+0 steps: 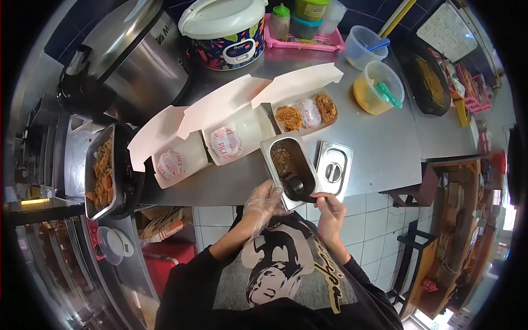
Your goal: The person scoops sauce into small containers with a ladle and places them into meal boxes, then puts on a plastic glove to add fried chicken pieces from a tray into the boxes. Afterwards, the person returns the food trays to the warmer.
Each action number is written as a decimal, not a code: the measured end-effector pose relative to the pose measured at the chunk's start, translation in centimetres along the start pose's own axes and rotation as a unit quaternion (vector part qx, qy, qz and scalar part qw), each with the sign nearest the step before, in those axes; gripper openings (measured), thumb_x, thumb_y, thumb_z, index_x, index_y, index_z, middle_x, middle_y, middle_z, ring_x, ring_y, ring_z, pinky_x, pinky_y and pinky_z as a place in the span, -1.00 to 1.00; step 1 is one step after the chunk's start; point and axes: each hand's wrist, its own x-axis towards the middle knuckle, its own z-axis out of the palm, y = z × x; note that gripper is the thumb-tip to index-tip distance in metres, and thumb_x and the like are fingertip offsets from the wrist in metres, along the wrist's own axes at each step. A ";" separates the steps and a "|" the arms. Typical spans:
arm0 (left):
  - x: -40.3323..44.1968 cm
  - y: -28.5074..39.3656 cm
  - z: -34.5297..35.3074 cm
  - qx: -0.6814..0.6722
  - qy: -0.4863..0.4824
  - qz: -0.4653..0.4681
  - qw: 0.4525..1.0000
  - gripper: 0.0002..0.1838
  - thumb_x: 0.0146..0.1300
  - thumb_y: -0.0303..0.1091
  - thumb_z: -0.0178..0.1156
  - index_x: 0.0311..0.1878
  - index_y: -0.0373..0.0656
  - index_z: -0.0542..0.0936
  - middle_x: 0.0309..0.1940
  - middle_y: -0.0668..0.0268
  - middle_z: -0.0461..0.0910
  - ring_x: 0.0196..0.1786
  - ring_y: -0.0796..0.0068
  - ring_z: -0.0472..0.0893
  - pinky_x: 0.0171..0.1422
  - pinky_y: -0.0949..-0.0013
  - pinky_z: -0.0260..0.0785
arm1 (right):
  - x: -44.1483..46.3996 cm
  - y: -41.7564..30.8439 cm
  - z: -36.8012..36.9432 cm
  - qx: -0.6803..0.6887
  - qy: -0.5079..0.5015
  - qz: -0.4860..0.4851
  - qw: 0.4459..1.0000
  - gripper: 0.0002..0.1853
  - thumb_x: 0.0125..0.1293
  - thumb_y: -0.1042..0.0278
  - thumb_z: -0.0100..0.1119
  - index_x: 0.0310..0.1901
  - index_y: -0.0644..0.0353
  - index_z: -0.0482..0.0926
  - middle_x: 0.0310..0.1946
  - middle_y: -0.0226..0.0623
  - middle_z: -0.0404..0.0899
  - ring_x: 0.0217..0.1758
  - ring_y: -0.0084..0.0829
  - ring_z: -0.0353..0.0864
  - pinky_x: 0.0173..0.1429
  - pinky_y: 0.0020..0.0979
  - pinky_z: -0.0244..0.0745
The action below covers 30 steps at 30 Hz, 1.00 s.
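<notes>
My left hand (264,201), in a clear plastic glove, grips the near left edge of a deep rectangular steel food pan (309,159). Dark brown sauce with lumps sits inside the pan. Between the fingers of my right hand (330,215) is the handle of a black ladle (295,188), its bowl down in the sauce. The steel lid (333,168) lies right of the pan. Beyond the pan, an open paper box (336,116) holds fried chicken pieces (289,117) and a wrapped rice portion (309,113). Two more open boxes (256,132) to the left each hold wrapped rice (226,142).
A tray of fried food (102,170) stands at the left end of the steel counter (379,148). Behind are a large steel cooker (137,60), a patterned rice cooker (228,41) and a pink basket (308,46). Two plastic tubs (366,91) with spoons stand back right.
</notes>
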 end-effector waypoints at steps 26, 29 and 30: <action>-0.2 -2.3 -0.6 0.066 -0.007 0.018 0.998 -0.71 0.37 -0.16 -0.01 -0.24 -0.24 0.39 -0.37 0.19 0.48 -0.45 0.45 0.56 -0.31 0.34 0.48 | 9.4 -0.1 3.3 0.169 0.003 0.107 0.980 -0.77 0.38 0.33 -0.01 -0.16 0.37 0.45 -0.41 -0.14 0.56 -0.42 -0.38 0.62 -0.33 -0.47 0.51; 0.9 -4.4 -1.5 0.197 0.010 0.064 0.978 -0.70 0.36 -0.13 -0.01 -0.21 -0.22 0.40 -0.30 0.11 0.51 -0.44 0.36 0.57 -0.26 0.29 0.43 | 10.2 -0.2 4.3 0.195 0.004 0.098 0.976 -0.85 0.36 0.38 -0.03 -0.23 0.31 0.42 -0.44 -0.16 0.54 -0.45 -0.38 0.59 -0.32 -0.45 0.52; 0.7 -4.4 -1.5 0.197 0.009 0.061 0.978 -0.71 0.36 -0.13 -0.02 -0.21 -0.21 0.40 -0.31 0.10 0.52 -0.44 0.34 0.57 -0.25 0.28 0.42 | 10.3 -0.3 4.6 0.202 0.005 0.093 0.975 -0.87 0.35 0.40 -0.03 -0.24 0.29 0.42 -0.44 -0.17 0.54 -0.46 -0.38 0.58 -0.32 -0.44 0.52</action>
